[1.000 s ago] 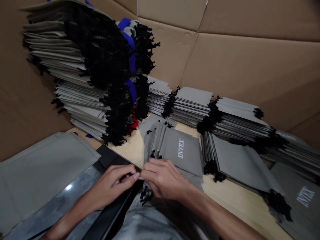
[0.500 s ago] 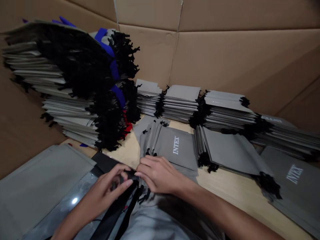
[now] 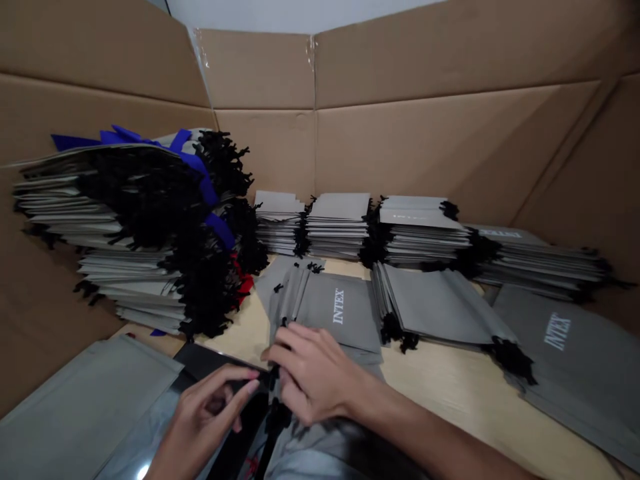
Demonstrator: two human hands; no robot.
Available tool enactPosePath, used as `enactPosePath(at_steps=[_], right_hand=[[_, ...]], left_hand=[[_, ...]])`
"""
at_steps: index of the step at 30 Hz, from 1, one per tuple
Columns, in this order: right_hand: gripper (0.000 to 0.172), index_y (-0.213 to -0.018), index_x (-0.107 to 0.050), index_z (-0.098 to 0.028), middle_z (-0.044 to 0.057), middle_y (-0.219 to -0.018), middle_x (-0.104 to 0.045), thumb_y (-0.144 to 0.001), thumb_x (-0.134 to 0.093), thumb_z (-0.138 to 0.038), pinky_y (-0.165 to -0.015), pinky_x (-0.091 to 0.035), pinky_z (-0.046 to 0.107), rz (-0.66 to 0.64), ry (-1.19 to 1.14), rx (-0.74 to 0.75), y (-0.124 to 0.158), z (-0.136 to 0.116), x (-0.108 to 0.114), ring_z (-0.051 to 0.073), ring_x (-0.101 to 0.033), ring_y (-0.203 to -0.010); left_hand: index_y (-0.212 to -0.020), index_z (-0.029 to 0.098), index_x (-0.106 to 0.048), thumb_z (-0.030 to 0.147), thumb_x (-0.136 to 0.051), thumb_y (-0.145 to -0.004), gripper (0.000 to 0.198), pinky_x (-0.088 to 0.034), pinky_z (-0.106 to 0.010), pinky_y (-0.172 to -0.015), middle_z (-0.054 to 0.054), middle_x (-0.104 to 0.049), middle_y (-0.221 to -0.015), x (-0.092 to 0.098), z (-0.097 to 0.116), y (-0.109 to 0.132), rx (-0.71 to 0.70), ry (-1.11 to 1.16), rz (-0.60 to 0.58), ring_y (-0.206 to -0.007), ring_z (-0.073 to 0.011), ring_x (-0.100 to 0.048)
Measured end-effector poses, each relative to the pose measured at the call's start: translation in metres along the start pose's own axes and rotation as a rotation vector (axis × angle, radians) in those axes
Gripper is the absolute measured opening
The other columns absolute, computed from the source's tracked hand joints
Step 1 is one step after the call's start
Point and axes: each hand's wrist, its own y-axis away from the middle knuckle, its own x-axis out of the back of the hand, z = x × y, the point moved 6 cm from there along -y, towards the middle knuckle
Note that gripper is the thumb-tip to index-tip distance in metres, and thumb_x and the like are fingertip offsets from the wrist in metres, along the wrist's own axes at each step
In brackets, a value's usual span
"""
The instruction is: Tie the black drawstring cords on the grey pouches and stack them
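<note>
Head view: right hand (image 3: 310,377) seemingly pinches black drawstring (image 3: 274,381), left hand (image 3: 215,408) half-open beside; wooden tabletop (image 3: 450,390) rightward

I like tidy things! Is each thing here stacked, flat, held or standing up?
Left hand, curled by the cord, grip unclear.
Right hand, pinching the cord.
Bag, lying under both hands.
INTEX bags, flat, fanned out.
Tall stack, piled high, uneven.
Back stacks, neat, in a row.
Cardboard, standing upright.
</note>
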Motion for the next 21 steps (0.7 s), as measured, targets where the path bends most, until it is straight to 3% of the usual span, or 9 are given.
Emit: enactPosePath(at_steps=[2, 4, 6, 9, 12, 15, 18, 21], right_hand=[[0.04, -0.117, -0.071, -0.021, 0.006, -0.1, -0.065, -0.081, -0.055, -0.023, -0.065, -0.037, 0.037, 0.131, -0.034, -0.05, 0.009, 0.004, 0.022, 0.025, -0.058, -0.089], [0.047, -0.117, -0.071, -0.02, 0.008, -0.099, -0.064, -0.076, -0.05, -0.021, -0.069, -0.04, 0.039, 0.259, -0.073, -0.103, 0.022, 0.009, 0.043, 0.026, -0.056, -0.087], [0.042, -0.112, -0.071, -0.02, 0.008, -0.097, -0.063, -0.079, -0.046, -0.02, -0.072, -0.041, 0.039, 0.33, -0.087, -0.177, 0.037, 0.017, 0.059, 0.026, -0.055, -0.084], [0.035, -0.107, -0.071, -0.021, 0.007, -0.097, -0.066, -0.087, -0.042, -0.016, -0.073, -0.042, 0.038, 0.342, -0.046, -0.32, 0.056, 0.03, 0.07, 0.025, -0.057, -0.084], [0.037, -0.108, -0.074, -0.022, 0.007, -0.104, -0.071, -0.098, -0.04, -0.014, -0.078, -0.046, 0.037, 0.275, 0.076, -0.489, 0.068, 0.043, 0.069, 0.026, -0.063, -0.094], [0.039, -0.129, -0.076, -0.02, 0.012, -0.13, -0.073, -0.107, -0.044, -0.02, -0.097, -0.052, 0.04, 0.136, 0.205, -0.595, 0.072, 0.05, 0.058, 0.031, -0.065, -0.119], [0.048, -0.154, -0.067, -0.019, 0.013, -0.155, -0.066, -0.11, -0.048, -0.023, -0.116, -0.05, 0.045, 0.011, 0.214, -0.637, 0.073, 0.053, 0.044, 0.034, -0.059, -0.14], [0.051, -0.158, -0.064, -0.019, 0.012, -0.161, -0.064, -0.109, -0.049, -0.02, -0.121, -0.048, 0.047, -0.077, 0.181, -0.647, 0.074, 0.053, 0.032, 0.034, -0.057, -0.146]], left_hand=[[-0.104, 0.027, -0.085, 0.057, -0.078, -0.097, 0.031, -0.05, -0.022, -0.05, 0.001, -0.073, -0.067, -0.003, 0.002, 0.0, -0.054, -0.058, -0.068, -0.054, -0.0172, -0.069], [-0.103, 0.028, -0.085, 0.055, -0.077, -0.099, 0.029, -0.048, -0.021, -0.05, -0.003, -0.082, -0.089, -0.001, 0.01, -0.002, -0.13, -0.11, -0.109, -0.061, -0.0166, -0.072], [-0.099, 0.027, -0.085, 0.054, -0.075, -0.1, 0.029, -0.05, -0.02, -0.052, -0.005, -0.085, -0.102, 0.005, 0.022, -0.007, -0.197, -0.125, -0.077, -0.067, -0.0164, -0.073], [-0.093, 0.025, -0.084, 0.06, -0.07, -0.1, 0.038, -0.057, -0.021, -0.061, -0.004, -0.083, -0.089, 0.011, 0.04, -0.026, -0.18, -0.052, -0.001, -0.071, -0.0192, -0.074], [-0.105, 0.023, -0.084, 0.068, -0.068, -0.097, 0.049, -0.065, -0.028, -0.08, -0.007, -0.086, -0.101, 0.001, 0.048, -0.056, -0.067, 0.138, 0.003, -0.091, -0.0254, -0.082], [-0.125, 0.019, -0.08, 0.074, -0.071, -0.088, 0.066, -0.063, -0.039, -0.105, -0.013, -0.086, -0.121, -0.016, 0.051, -0.092, -0.023, 0.215, 0.013, -0.117, -0.0324, -0.082], [-0.121, 0.016, -0.079, 0.07, -0.082, -0.077, 0.07, -0.061, -0.044, -0.106, -0.016, -0.085, -0.122, -0.03, 0.051, -0.121, -0.017, 0.166, 0.032, -0.117, -0.0364, -0.08], [-0.118, 0.014, -0.078, 0.061, -0.085, -0.083, 0.059, -0.062, -0.047, -0.101, -0.012, -0.085, -0.105, -0.036, 0.05, -0.141, 0.005, 0.079, 0.032, -0.106, -0.0346, -0.081]])
